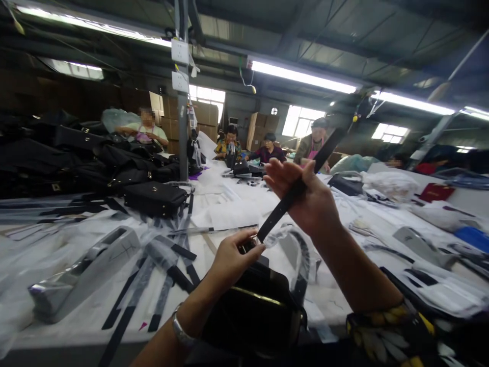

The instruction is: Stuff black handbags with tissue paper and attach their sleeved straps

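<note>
My left hand [231, 260] is closed in a pinch around a small metal buckle [247, 245] at the lower end of a black strap [280, 209]. The strap slants up and right, and several small holes show near its lower end. My right hand [311, 201] is raised, with the strap held between the thumb and the palm and the fingers stretched out. Below both hands lies a black handbag [252, 311] with a gold zipper. Its handle [302, 262], wrapped in clear plastic, arches up at the right. My left hand hides part of the buckle.
Plastic-wrapped straps [164, 260] and a grey tape dispenser [86, 275] lie on the white table at left. Behind them sit a black bag [155, 199] and a heap of black bags [76, 158]. A second grey dispenser [422, 244] stands at right. Several people work across the table.
</note>
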A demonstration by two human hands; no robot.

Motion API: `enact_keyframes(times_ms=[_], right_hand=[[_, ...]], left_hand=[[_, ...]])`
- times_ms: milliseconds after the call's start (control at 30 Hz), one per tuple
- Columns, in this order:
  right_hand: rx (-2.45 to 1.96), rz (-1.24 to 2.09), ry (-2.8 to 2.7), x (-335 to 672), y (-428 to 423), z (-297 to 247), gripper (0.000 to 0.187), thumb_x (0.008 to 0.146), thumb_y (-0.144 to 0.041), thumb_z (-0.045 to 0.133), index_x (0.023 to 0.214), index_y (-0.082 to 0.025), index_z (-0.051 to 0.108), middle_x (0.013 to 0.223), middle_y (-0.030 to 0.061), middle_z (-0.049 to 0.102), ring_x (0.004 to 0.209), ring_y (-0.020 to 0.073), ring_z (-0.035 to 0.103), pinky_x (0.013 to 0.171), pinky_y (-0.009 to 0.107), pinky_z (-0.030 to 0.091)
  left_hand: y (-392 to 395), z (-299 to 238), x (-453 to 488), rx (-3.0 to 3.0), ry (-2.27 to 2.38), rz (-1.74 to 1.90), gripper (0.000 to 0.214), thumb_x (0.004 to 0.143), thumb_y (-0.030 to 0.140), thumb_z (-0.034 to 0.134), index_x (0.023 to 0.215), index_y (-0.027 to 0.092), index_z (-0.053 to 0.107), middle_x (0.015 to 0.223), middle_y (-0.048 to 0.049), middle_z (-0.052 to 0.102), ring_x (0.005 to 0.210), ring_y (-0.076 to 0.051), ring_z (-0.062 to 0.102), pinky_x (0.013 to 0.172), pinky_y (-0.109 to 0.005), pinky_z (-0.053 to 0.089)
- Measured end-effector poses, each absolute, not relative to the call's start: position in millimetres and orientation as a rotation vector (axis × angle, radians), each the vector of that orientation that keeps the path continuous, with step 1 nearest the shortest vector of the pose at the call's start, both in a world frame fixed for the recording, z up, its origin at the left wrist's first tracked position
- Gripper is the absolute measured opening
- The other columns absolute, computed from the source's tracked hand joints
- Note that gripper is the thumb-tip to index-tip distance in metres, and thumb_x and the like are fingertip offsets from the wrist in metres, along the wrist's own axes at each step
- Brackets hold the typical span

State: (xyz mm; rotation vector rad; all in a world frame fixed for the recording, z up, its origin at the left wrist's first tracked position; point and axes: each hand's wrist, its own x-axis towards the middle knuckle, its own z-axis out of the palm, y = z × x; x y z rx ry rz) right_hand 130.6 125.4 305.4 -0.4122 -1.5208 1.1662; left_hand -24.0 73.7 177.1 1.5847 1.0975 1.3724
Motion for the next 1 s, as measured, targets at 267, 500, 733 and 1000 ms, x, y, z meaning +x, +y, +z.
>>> enact_keyframes(times_ms=[267,500,733,1000], right_hand=[[-0.602,1.446,-1.376,174.0,125.2,235.4,0.021,0.088,-0.046,0.065,0.092,-0.026,0.072,0.137,0.0035,0.062,0.135,0.0275,0.048,0.111,0.049,0.038],[-0.749,1.009,-2.014,166.5,90.6,224.0,0.048,0.078,-0.045,0.078,0.123,-0.031,0.068,0.147,0.0073,0.05,0.137,0.0302,0.045,0.113,0.046,0.038],[-0.961,0.86,-1.846,161.4,92.1,201.6,0.029,0.09,-0.041,0.065,0.112,-0.024,0.072,0.109,0.007,0.072,0.102,0.0243,0.069,0.094,0.04,0.055],[-0.847,1.39,-1.221,174.2,98.8,199.4,0.037,0.083,-0.046,0.073,0.1,-0.013,0.073,0.099,0.012,0.076,0.089,0.0245,0.074,0.077,0.035,0.06]], left_hand=[[77.5,170.3,-19.4,1.659,1.209,1.398,0.027,0.08,0.033,0.071,0.106,0.025,0.074,0.104,-0.0029,0.077,0.1,-0.026,0.069,0.088,-0.034,0.051],[83.1,164.9,-8.1,1.75,1.32,1.352,0.031,0.08,0.033,0.069,0.11,0.026,0.072,0.111,-0.005,0.075,0.106,-0.029,0.068,0.093,-0.039,0.05],[81.2,162.3,-6.7,1.75,1.456,1.317,0.029,0.083,0.035,0.063,0.109,0.027,0.072,0.112,-0.0031,0.075,0.106,-0.028,0.069,0.091,-0.039,0.05],[80.8,160.6,-6.1,1.742,1.466,1.251,0.032,0.08,0.039,0.066,0.11,0.026,0.071,0.108,-0.0025,0.076,0.103,-0.028,0.069,0.088,-0.038,0.051]])
